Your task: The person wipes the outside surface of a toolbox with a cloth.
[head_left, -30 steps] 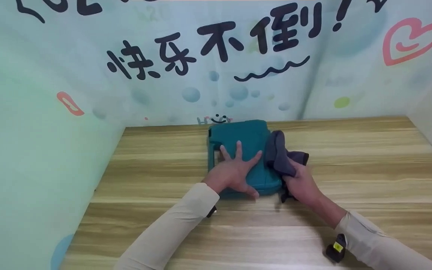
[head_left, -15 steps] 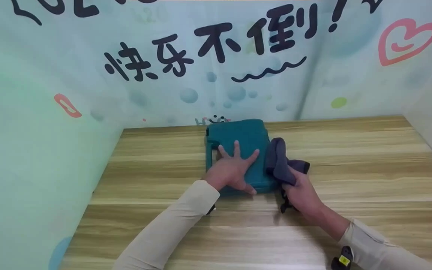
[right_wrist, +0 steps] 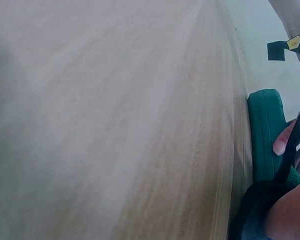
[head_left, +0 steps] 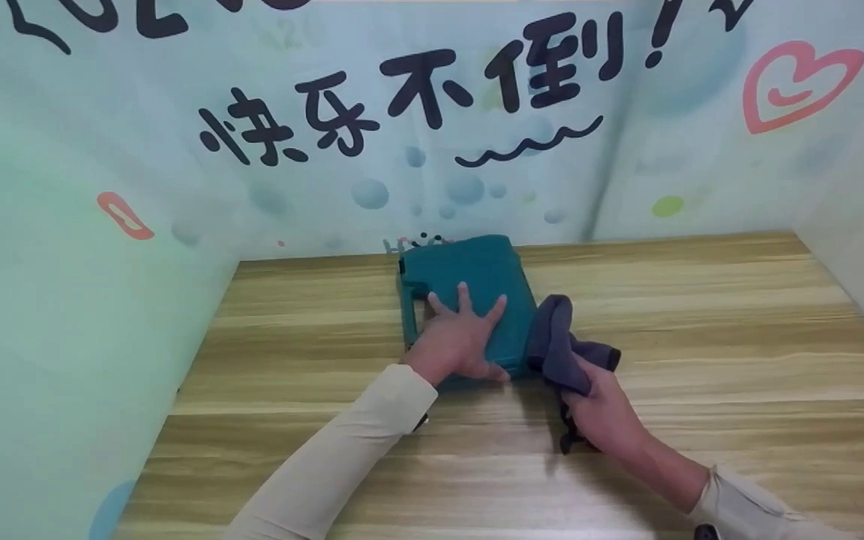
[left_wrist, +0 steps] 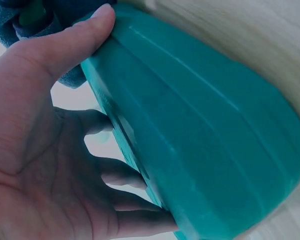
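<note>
A teal plastic case (head_left: 469, 266) with a handle opening on its left side lies flat on the wooden table. My left hand (head_left: 453, 341) rests on its top with the fingers spread. In the left wrist view, the fingertips touch the face of the case (left_wrist: 190, 125) and the thumb lies at its edge. At the case's right side, my right hand (head_left: 606, 405) grips a bunched dark grey-purple cloth (head_left: 556, 337). The cloth touches or nearly touches the case's lower right edge. A dark strip hangs beneath the right hand. In the right wrist view, only part of the right hand (right_wrist: 290, 212) shows.
The wooden tabletop (head_left: 724, 330) extends to both sides of the case. A pale printed backdrop (head_left: 312, 202) with black lettering stands behind the table, and light walls flank it. A dark device sits at the right wrist, partly cut off by the frame.
My right hand has moved toward me with the cloth, along the case's right side. The case has turned slightly and shifted a little left in view. My left hand stays spread on it.
</note>
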A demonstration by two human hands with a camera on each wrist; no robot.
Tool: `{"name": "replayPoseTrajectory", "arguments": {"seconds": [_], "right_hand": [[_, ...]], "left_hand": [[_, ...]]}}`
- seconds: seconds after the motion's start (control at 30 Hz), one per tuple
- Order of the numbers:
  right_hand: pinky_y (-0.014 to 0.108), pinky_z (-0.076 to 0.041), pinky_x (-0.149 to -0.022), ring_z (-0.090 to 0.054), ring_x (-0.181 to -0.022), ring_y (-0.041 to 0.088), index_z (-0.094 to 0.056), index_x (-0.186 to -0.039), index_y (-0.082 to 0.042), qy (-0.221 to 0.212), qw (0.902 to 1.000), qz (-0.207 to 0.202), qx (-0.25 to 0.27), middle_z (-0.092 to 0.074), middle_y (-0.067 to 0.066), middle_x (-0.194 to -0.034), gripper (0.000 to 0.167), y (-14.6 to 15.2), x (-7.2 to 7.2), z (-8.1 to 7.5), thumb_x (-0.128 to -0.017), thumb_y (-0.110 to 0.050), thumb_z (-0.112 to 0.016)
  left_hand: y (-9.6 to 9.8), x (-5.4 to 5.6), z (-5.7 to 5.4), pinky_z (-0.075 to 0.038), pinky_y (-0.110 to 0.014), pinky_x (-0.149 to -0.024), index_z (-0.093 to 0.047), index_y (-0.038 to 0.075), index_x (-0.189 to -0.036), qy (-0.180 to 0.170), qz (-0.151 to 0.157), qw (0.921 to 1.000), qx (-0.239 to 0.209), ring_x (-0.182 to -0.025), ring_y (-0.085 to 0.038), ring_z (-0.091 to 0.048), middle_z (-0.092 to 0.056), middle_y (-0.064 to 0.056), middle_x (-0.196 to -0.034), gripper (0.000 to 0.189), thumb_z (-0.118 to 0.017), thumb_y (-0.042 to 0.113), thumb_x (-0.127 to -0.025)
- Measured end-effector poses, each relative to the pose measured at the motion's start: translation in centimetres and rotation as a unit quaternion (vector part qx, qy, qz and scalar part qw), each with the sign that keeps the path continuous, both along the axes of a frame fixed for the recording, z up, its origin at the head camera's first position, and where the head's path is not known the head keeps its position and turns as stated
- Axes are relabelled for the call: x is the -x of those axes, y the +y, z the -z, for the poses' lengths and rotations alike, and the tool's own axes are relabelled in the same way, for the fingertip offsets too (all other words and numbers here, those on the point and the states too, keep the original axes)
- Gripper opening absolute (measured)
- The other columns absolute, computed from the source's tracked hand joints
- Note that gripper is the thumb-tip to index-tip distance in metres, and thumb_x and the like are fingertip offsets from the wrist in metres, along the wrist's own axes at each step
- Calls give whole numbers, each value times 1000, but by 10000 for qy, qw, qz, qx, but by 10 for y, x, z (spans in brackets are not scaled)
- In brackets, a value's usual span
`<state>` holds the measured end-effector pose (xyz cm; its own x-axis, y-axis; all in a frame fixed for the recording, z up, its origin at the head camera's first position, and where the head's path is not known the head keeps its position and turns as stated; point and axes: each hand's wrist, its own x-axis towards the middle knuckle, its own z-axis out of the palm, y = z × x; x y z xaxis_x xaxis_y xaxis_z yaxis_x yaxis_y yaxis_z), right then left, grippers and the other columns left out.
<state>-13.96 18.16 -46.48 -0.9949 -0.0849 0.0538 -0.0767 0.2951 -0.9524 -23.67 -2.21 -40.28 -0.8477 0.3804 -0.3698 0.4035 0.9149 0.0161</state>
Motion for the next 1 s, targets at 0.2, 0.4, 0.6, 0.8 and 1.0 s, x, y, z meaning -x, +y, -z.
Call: {"name": "replayPoseTrajectory", "arguments": {"seconds": [0.2, 0.4, 0.6, 0.8, 1.0], "right_hand": [[32, -48, -82, -57, -102, 30, -53, -145, 1, -195, 9998, -45, -52, -61, 17, -124, 57, 5, 5, -4, -90, 15, -50], [35, -44, -89, -53, -107, 30, -53, -145, 3, -148, 9991, -201, -343, -59, 19, -131, 58, 16, 20, -9, -89, 15, -49], [33, -45, -86, -54, -107, 31, -52, -145, 4, -179, 9972, -505, -514, -58, 19, -136, 60, 24, 34, -13, -87, 16, -48], [31, -47, -77, -57, -100, 34, -51, -145, 6, -77, 9973, -471, -552, -58, 22, -128, 60, 27, 54, -14, -86, 16, -49], [29, -46, -76, -58, -98, 34, -52, -146, 3, -21, 9974, -521, -494, -59, 21, -122, 59, 32, 78, -14, -88, 14, -49]], "left_hand": [[5, -5, 6, -54, -56, -87, -5, 32, -165, 526, -69, 9985, 123, -136, -67, -20, -8, -30, -164, 107, -61, 77, -85], [10, -12, 14, -57, -53, -80, -11, 30, -165, 1077, 44, 9936, 337, -129, -68, -33, -21, -32, -160, 104, -52, 83, -85], [17, -18, 10, -58, -55, -75, -18, 27, -165, 1001, -123, 9945, 269, -127, -66, -37, -27, -31, -158, 100, -55, 79, -87], [29, -28, 7, -56, -55, -82, -28, 20, -162, 990, 35, 9949, 185, -126, -61, -45, -32, -30, -156, 84, -55, 65, -96], [42, -32, 5, -38, -56, -108, -39, 19, -159, 1009, 422, 9939, 124, -129, -45, -51, -37, -26, -155, 68, -53, 53, -102]]}}
